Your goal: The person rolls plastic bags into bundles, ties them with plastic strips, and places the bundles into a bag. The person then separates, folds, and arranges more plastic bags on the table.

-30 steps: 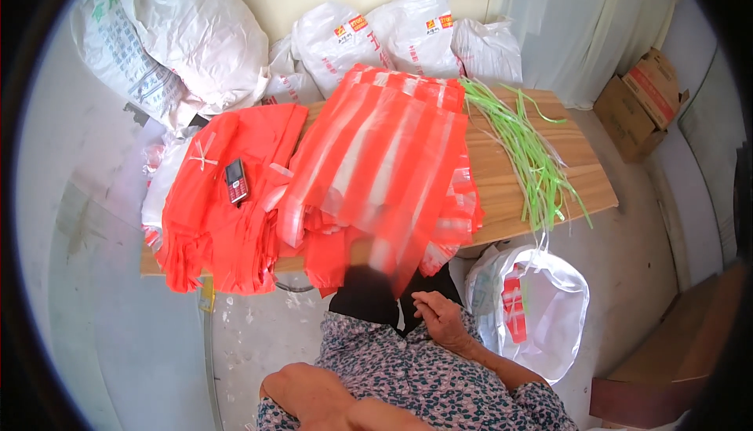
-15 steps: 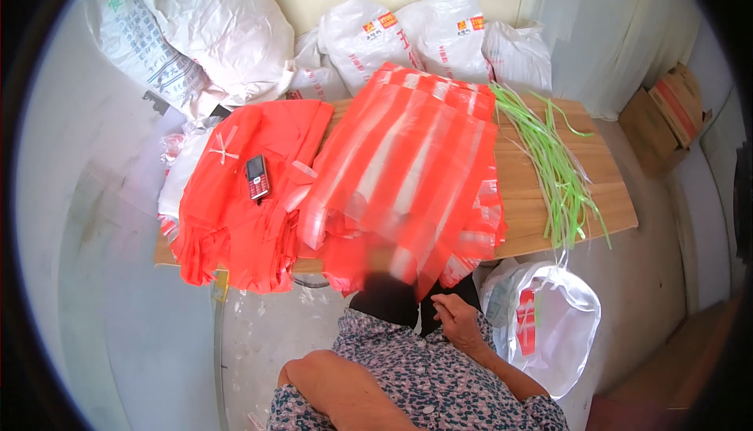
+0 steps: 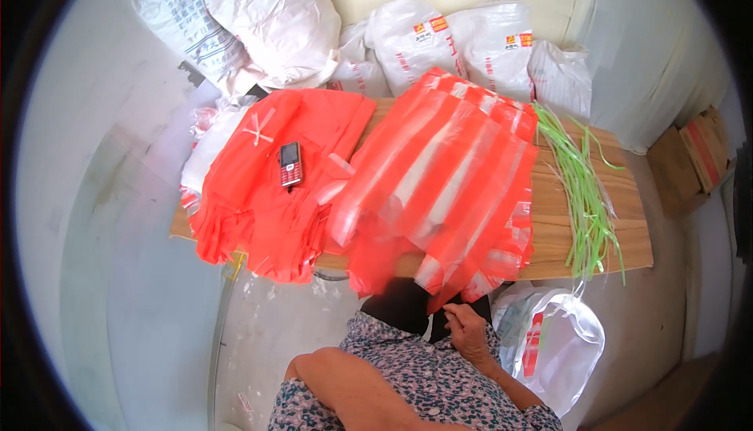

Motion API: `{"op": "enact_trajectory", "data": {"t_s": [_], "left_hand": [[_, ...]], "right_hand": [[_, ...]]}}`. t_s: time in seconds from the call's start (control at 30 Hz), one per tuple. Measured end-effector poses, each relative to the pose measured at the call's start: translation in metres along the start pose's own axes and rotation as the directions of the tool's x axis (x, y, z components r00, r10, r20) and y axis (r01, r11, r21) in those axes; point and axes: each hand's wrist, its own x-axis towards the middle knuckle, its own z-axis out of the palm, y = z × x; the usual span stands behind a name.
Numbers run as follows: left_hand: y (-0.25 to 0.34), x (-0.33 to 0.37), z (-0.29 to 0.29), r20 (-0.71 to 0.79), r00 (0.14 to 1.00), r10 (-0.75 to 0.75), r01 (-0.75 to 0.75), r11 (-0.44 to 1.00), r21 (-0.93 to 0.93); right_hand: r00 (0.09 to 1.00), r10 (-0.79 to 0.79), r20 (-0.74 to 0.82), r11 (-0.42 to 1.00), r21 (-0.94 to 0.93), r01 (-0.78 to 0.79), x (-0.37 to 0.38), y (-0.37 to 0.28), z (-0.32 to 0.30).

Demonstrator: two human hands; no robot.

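Observation:
My right hand (image 3: pixel 468 333) is low in front of the table, close to my lap, with its fingers curled together. A red corner of the striped plastic bags (image 3: pixel 463 156) hangs beside its fingertips; whether they touch, or what they hold, I cannot make out. Of my left arm (image 3: pixel 353 380) only the bent elbow and forearm show, and the left hand is out of view. The red-and-clear striped bags lie piled on the table, their near ends hanging over its front edge, partly blurred. To their left is a stack of plain red bags (image 3: pixel 235 188) bearing a mobile phone (image 3: pixel 291 164).
Green and whitish plastic strips (image 3: pixel 584 203) lie on the right of the wooden table (image 3: pixel 627 227). A white sack (image 3: pixel 569 345) stands open below that end. Full white sacks (image 3: pixel 267 23) line the back. Cardboard boxes (image 3: pixel 690 152) sit far right.
The whole view has shifted, so the table and its piles appear farther right. My right hand stays low beside the hanging red corner, its fingers still curled.

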Motion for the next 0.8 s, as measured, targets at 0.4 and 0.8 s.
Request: {"op": "enact_trajectory", "data": {"t_s": [0.4, 0.8], "left_hand": [[-0.016, 0.012, -0.004, -0.219, 0.972, 0.089, -0.098, 0.995, -0.03], [-0.059, 0.0, -0.115, 0.413, 0.903, -0.116, -0.061, 0.917, 0.393]], "right_hand": [[1.0, 0.009, 0.007, 0.999, -0.032, -0.008, 0.004, 0.005, 0.003], [0.99, -0.026, 0.139, 0.999, 0.035, 0.021, 0.016, 0.004, -0.006]]}}
